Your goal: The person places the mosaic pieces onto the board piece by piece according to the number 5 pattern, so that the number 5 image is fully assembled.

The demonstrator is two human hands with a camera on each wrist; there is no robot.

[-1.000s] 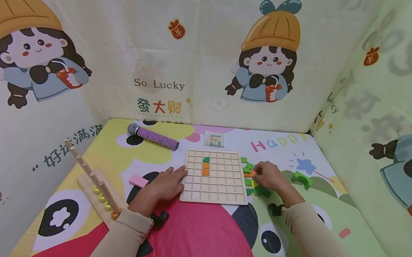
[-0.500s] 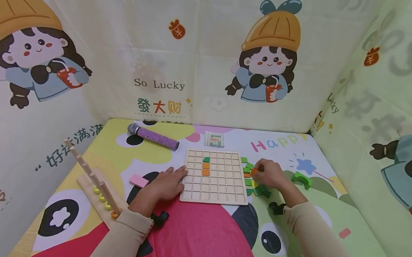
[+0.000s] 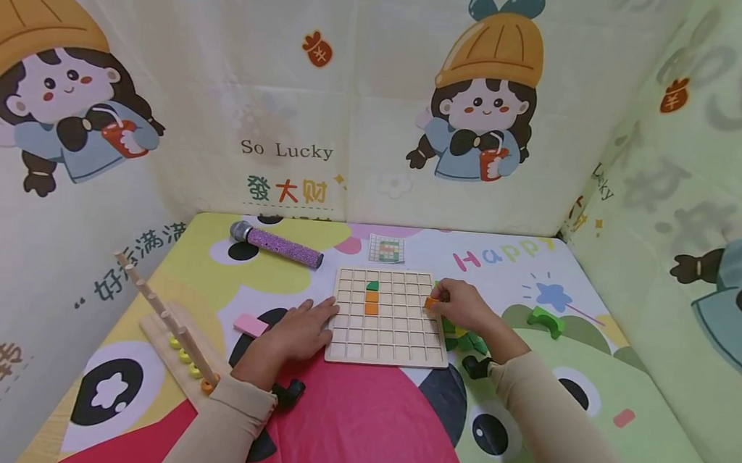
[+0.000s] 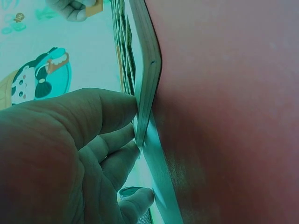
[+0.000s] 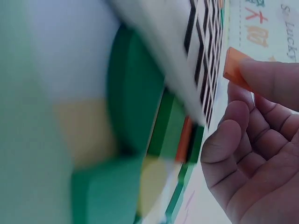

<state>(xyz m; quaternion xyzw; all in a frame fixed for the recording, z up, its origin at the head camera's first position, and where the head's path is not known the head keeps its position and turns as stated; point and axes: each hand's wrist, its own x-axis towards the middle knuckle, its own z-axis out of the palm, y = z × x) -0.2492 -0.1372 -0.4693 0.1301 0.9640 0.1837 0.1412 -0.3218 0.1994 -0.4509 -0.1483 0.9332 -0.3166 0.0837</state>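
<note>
On the bench (image 3: 329,432), a gridded board (image 3: 395,339) holds one green piece (image 3: 372,285) and two orange squares (image 3: 371,308), single column. Right hand (image 3: 469,310) pinches an orange block (image 3: 430,303) over its right edge; left hand (image 3: 300,331), fingers extended, touches the left. Loose green pieces (image 3: 472,342), partly hidden by right hand from where I stand.

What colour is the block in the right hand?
The block is orange; it shows best in the right wrist view.

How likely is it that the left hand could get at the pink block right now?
Probably yes. The pink block lies just left of the left hand, with nothing visible between them. The hand touches the wooden grid board, so it would likely leave that first.
</note>
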